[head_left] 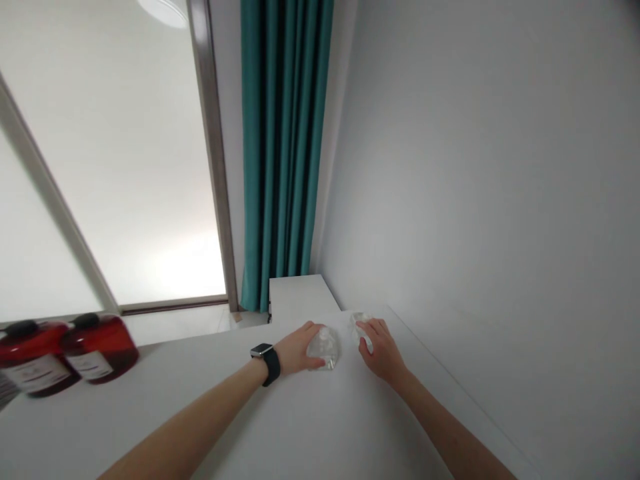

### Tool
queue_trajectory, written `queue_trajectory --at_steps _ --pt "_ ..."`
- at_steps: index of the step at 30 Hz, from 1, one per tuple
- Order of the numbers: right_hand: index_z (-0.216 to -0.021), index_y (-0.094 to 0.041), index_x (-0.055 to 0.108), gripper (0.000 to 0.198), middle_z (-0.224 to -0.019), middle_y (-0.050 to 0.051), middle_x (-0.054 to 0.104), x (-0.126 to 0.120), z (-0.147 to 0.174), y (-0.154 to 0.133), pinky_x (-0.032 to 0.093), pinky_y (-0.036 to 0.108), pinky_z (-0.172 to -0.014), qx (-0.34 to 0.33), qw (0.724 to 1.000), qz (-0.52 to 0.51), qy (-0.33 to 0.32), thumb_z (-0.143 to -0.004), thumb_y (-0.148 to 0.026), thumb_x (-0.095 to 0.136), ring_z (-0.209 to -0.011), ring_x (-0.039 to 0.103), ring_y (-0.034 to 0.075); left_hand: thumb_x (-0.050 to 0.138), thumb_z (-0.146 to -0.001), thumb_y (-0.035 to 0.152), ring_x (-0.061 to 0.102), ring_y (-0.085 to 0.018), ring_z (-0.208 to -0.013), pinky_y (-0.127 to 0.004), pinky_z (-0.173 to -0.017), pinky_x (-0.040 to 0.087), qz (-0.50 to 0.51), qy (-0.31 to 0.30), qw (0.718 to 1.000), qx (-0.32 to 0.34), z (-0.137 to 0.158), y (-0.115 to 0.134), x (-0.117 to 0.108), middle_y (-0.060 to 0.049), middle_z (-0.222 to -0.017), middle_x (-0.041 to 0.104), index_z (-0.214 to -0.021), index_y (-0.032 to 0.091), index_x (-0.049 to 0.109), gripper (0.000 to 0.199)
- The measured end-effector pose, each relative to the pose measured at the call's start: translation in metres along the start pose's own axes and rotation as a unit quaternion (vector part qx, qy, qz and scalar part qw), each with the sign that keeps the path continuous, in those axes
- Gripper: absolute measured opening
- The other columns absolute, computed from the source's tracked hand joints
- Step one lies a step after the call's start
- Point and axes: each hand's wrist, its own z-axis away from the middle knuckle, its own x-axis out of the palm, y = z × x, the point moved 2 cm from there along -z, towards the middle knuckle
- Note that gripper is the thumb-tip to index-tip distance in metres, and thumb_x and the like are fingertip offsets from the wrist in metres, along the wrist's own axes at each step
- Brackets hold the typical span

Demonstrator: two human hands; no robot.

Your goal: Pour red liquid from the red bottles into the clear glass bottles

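My left hand (298, 348), with a black smartwatch (267, 360) on its wrist, curves its thumb and fingers around a clear, see-through container (325, 345) that looks like a small glass. This sits on the white tabletop (280, 427). A second clear container (358, 323) stands a little farther back to the right. My right hand (380, 348) grips that one from its right side, fingers bent over it and the thumb at its front. Both containers are partly covered by my hands, and their exact kind is hard to make out.
Two red-brown bottles with black tops and white labels, a nearer bottle (100, 353) and a farther-left bottle (37, 367), stand at the left edge. Behind the tabletop is a lower white cabinet (300, 297). A teal curtain (285, 147) hangs beyond; a wall (475, 187) bounds the right.
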Motion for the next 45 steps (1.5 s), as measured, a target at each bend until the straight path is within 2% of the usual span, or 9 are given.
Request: queue_trajectory --at_steps 16,22,27,29,31,33,35,39,45 --pt "-0.115 -0.023 0.062 0.039 -0.107 0.011 0.058 0.056 -0.015 -0.206 0.049 0.050 -0.093 -0.092 0.988 -0.126 0.002 -0.084 -0.006 0.048 -0.106 0.053 0.029 0.081 -0.070 0.026 0.060 -0.029 -0.110 -0.043 -0.101 0.046 0.006 0.061 0.991 -0.118 0.226 0.022 -0.073 -0.010 -0.122 0.060 -0.138 0.023 0.048 0.076" --pt "-0.109 -0.025 0.064 0.040 -0.112 0.010 0.062 0.067 -0.021 -0.244 0.048 0.053 -0.094 -0.118 0.984 -0.134 0.011 -0.080 -0.003 0.048 -0.109 0.053 0.031 0.080 -0.073 0.027 0.057 -0.030 -0.116 -0.046 -0.104 0.044 0.012 0.129 0.980 -0.148 0.269 0.020 -0.075 -0.012 -0.127 0.059 -0.141 0.021 0.046 0.076" --pt "-0.115 -0.028 0.060 0.034 -0.111 0.010 0.064 0.053 -0.007 -0.263 0.047 0.055 -0.093 -0.059 0.971 -0.216 0.082 -0.088 -0.014 0.046 -0.107 0.058 0.031 0.080 -0.074 0.032 0.042 -0.033 -0.136 -0.052 -0.115 0.032 0.062 0.161 0.971 -0.166 0.288 0.012 -0.063 -0.014 -0.152 0.042 -0.150 0.022 0.032 0.091" --pt "-0.124 -0.028 0.055 0.037 -0.112 0.011 0.064 0.048 0.000 -0.273 0.050 0.052 -0.090 -0.023 0.960 -0.269 0.069 -0.090 -0.020 0.047 -0.105 0.059 0.031 0.073 -0.081 0.037 0.044 -0.032 -0.135 -0.052 -0.115 0.034 0.064 0.169 0.971 -0.154 0.295 0.013 -0.065 -0.014 -0.151 0.044 -0.151 0.021 0.031 0.083" --pt "-0.133 -0.029 0.048 0.042 -0.116 0.012 0.062 0.048 0.006 -0.280 0.054 0.049 -0.084 0.007 0.948 -0.315 0.043 -0.091 -0.024 0.047 -0.102 0.060 0.030 0.059 -0.091 0.039 0.057 -0.028 -0.121 -0.047 -0.106 0.044 0.028 0.266 0.950 -0.160 0.302 0.015 -0.078 -0.011 -0.133 0.060 -0.141 0.021 0.045 0.054" --pt "-0.138 -0.029 0.042 0.046 -0.120 0.012 0.060 0.052 0.010 -0.283 0.057 0.045 -0.079 0.024 0.938 -0.345 0.015 -0.092 -0.026 0.048 -0.099 0.061 0.028 0.047 -0.096 0.036 0.064 -0.025 -0.102 -0.041 -0.094 0.052 -0.043 0.429 0.881 -0.195 0.310 0.012 -0.098 -0.008 -0.109 0.068 -0.119 0.021 0.059 0.031" --pt "-0.140 -0.029 0.038 0.049 -0.120 0.012 0.060 0.059 0.013 -0.281 0.058 0.042 -0.076 0.036 0.933 -0.359 -0.002 -0.093 -0.027 0.048 -0.095 0.063 0.026 0.041 -0.096 0.031 0.061 -0.026 -0.104 -0.042 -0.093 0.050 -0.095 0.528 0.811 -0.233 0.315 0.002 -0.120 -0.010 -0.109 0.063 -0.112 0.020 0.057 0.025" --pt "-0.139 -0.031 0.039 0.047 -0.114 0.010 0.062 0.067 0.016 -0.276 0.060 0.041 -0.073 0.041 0.930 -0.366 -0.004 -0.093 -0.029 0.047 -0.089 0.065 0.025 0.057 -0.084 0.029 0.048 -0.032 -0.123 -0.049 -0.103 0.042 -0.149 0.583 0.749 -0.279 0.319 -0.037 -0.174 -0.014 -0.126 0.051 -0.126 0.016 0.046 0.046" --pt "-0.141 -0.032 0.038 0.057 -0.130 0.012 0.056 0.078 0.028 -0.286 0.055 0.052 -0.093 -0.006 0.928 -0.371 -0.023 -0.087 -0.025 0.052 -0.111 0.061 0.031 0.077 -0.068 0.031 0.038 -0.040 -0.135 -0.056 -0.114 0.027 -0.157 0.557 0.753 -0.313 0.328 -0.083 -0.239 -0.017 -0.132 0.050 -0.130 0.013 0.048 0.070"
